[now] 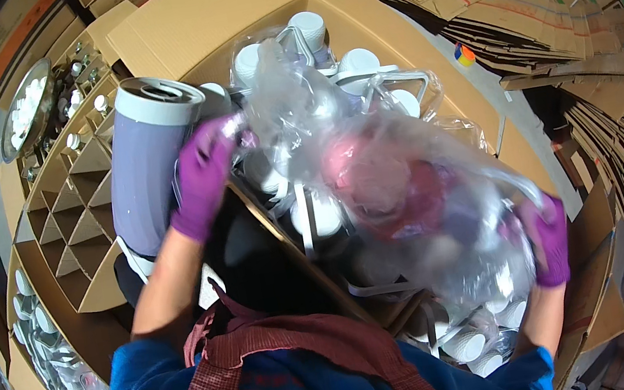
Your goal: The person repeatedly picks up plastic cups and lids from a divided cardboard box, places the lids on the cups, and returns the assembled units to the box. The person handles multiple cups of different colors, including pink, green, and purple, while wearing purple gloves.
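Observation:
A clear plastic bag (457,261) stretches between my two purple-gloved hands over a large open cardboard box (219,44). My left hand (210,163) is closed on the bag's upper left end. Its other end is gripped by my right hand (546,237), at the right side of the box. A red and pink rounded object (383,174) shows through the bag, blurred; I cannot tell whether it is inside or behind it. Beneath and around the bag are several white-lidded containers with handles (357,62), some wrapped in plastic. Beside my left hand stands a tall lavender cylindrical vessel (148,165) with a white rim.
At left is a cardboard box with crossed dividers (69,213) and several small bottles. Behind it sits a round metal bowl (26,112) holding white pieces. Another box (51,349) of containers lies lower left. Flattened cardboard (581,64) is stacked at right, near a small multicoloured object (464,55).

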A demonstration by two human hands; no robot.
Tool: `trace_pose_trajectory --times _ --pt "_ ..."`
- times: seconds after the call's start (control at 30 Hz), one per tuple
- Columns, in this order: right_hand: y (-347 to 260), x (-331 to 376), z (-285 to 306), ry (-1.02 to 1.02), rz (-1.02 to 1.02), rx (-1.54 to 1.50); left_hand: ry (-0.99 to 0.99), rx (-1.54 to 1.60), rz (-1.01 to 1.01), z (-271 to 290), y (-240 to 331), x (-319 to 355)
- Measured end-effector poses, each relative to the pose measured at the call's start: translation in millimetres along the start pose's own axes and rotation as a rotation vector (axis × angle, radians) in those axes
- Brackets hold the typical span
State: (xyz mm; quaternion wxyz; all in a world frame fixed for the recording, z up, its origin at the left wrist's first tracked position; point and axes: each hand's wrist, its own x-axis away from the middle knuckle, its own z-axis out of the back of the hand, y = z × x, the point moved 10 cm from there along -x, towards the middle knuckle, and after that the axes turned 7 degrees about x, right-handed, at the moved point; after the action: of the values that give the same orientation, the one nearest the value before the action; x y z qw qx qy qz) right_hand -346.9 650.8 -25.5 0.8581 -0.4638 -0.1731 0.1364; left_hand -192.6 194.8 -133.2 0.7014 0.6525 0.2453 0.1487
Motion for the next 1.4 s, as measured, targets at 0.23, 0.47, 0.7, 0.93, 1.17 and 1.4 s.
trace_pose_trajectory --times 0.23,0.47,0.7,0.93,1.17,1.4 --pt "-6 -120 -187 -0.433 0.739 1.246 0.398 -0.443 -0.365 98 64 172" --pt "-216 -130 -304 -0.099 1.03 0.161 0.558 -0.392 0.539 251 -164 331" --pt "-269 -209 -493 -0.127 0.871 0.26 0.656 -0.232 0.301 224 -158 251" --pt "-193 -262 -416 -0.38 0.608 0.118 0.536 -0.638 -0.225 200 101 282" --pt "-259 -140 -549 -0.547 0.635 -0.252 -0.318 -1.106 -0.492 88 141 347" --pt "-284 26 -558 -0.722 0.68 -0.436 0.166 -0.658 -0.68 206 236 263"
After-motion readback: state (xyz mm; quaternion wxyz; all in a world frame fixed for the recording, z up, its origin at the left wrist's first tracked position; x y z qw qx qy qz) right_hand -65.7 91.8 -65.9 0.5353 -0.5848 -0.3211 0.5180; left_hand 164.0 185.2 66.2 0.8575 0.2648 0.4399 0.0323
